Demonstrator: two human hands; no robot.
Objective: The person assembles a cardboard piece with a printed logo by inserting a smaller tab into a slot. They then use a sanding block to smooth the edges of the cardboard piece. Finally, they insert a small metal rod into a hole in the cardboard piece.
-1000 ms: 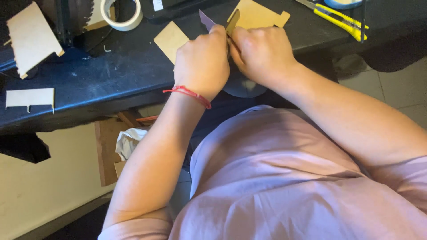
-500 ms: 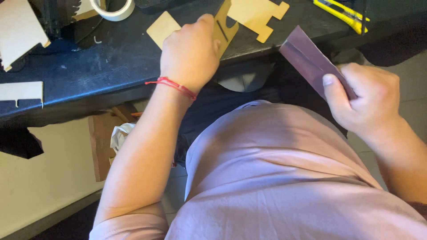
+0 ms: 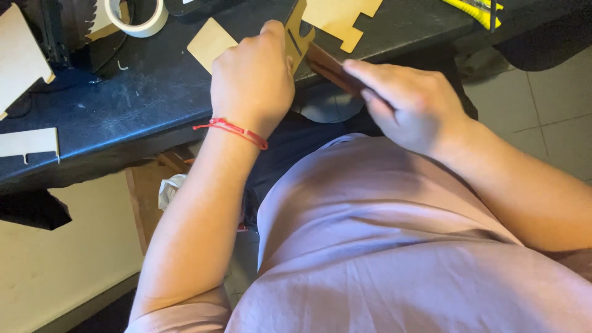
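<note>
My left hand (image 3: 254,77), with a red string bracelet at the wrist, grips a thin notched wooden piece (image 3: 296,36) and holds it on edge at the front of the dark worktable (image 3: 135,105). My right hand (image 3: 410,102) holds a folded reddish-brown sheet of sandpaper (image 3: 327,68) and presses it against the lower edge of that wooden piece. Both hands meet just over the table's front edge, above my lap.
Flat tan cut-out panels lie on the table: one with tabs (image 3: 342,15) behind the hands, a small square (image 3: 209,42), and others at the far left (image 3: 18,55). A roll of masking tape (image 3: 137,17) sits at the back. A yellow tool (image 3: 475,9) lies top right.
My right hand, which had drawn away to the right with the sandpaper, has come back to the wooden piece. The left hand keeps its grip, the piece now more upright.
</note>
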